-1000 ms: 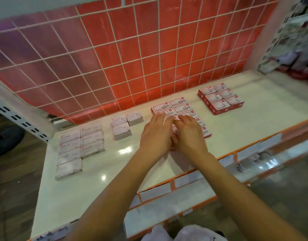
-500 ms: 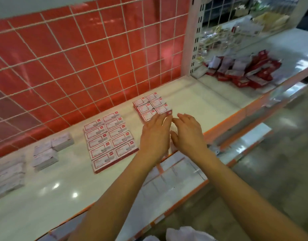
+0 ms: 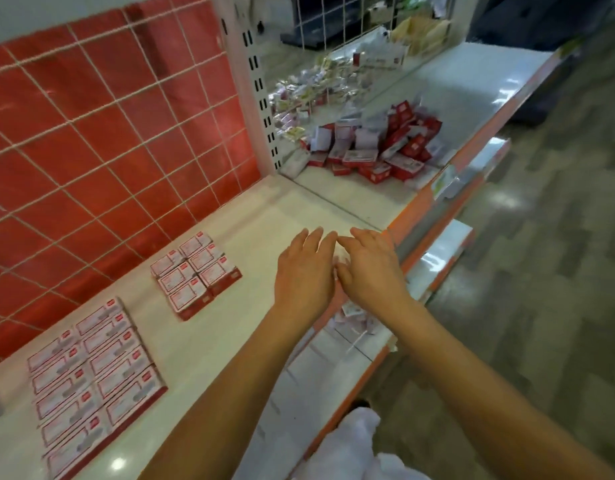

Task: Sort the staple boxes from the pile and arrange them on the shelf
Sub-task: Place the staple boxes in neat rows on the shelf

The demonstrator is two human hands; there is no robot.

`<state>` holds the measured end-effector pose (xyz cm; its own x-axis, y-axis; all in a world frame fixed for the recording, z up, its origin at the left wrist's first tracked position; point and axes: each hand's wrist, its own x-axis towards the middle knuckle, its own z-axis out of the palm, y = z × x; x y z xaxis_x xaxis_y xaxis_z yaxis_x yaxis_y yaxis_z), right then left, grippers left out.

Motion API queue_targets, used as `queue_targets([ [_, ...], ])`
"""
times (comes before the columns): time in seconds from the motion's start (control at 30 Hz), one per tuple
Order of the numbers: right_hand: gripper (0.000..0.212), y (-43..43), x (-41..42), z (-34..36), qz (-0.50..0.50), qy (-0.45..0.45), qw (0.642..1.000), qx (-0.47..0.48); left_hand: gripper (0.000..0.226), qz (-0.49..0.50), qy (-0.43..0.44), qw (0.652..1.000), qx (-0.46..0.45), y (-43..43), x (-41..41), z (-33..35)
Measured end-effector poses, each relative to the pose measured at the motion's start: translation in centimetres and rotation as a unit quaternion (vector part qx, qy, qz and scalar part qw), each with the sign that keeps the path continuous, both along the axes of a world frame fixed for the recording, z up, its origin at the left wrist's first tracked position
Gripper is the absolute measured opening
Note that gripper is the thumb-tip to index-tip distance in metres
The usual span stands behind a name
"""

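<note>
A loose pile of red and white staple boxes (image 3: 379, 147) lies on the adjoining shelf section at the upper right. On the white shelf (image 3: 264, 216) in front of me, a neat block of small red boxes (image 3: 197, 273) sits near the tiled back wall. A larger flat grid of red-edged boxes (image 3: 94, 379) lies at the lower left. My left hand (image 3: 306, 271) and my right hand (image 3: 372, 268) hover side by side above the shelf's front edge, fingers straight, holding nothing, well short of the pile.
A red tiled back panel (image 3: 108, 133) with a white wire grid rises behind the shelf. A perforated white upright (image 3: 261, 98) separates the two shelf sections. Small packets (image 3: 313, 88) lie behind the pile. Lower shelves with orange edges (image 3: 434, 268) and the floor are at the right.
The view has swung right, so the arranged boxes slid to the left and the pile came closer. Both hands left the boxes and travelled right, still empty and side by side.
</note>
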<state>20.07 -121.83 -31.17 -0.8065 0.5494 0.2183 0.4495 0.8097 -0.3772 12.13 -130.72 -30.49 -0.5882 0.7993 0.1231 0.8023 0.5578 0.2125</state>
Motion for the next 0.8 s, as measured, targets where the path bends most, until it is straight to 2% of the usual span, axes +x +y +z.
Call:
queue_targets([
  [0.17,0.045,5.9,-1.0,0.4,-0.033,-0.017,0.999,0.002,0.056,-0.063,-0.002,0.998,0.006,6.4,-2.0,0.1],
  [0.33,0.047,11.3,-2.5,0.3,-0.071,-0.017,0.997,-0.014,0.056,-0.084,-0.007,0.996,0.022,11.7,-4.5,0.7],
  [0.43,0.035,14.1,-3.4,-0.2,-0.093,-0.007,0.995,0.02,0.059,-0.093,-0.008,0.996,0.01,13.8,-5.9,0.9],
  [0.5,0.034,15.8,-3.9,-0.8,-0.104,0.011,0.994,0.039,0.062,-0.09,-0.016,0.996,0.019,14.9,-7.0,1.0],
  [0.67,0.025,19.1,-4.5,-1.2,-0.167,0.041,0.985,0.031,0.068,-0.048,-0.027,0.998,-0.035,18.5,-10.0,1.0],
  [0.8,0.026,20.4,-4.6,-0.5,-0.18,0.007,0.984,0.008,0.06,-0.058,-0.039,0.997,-0.015,20.3,-11.8,0.4],
])
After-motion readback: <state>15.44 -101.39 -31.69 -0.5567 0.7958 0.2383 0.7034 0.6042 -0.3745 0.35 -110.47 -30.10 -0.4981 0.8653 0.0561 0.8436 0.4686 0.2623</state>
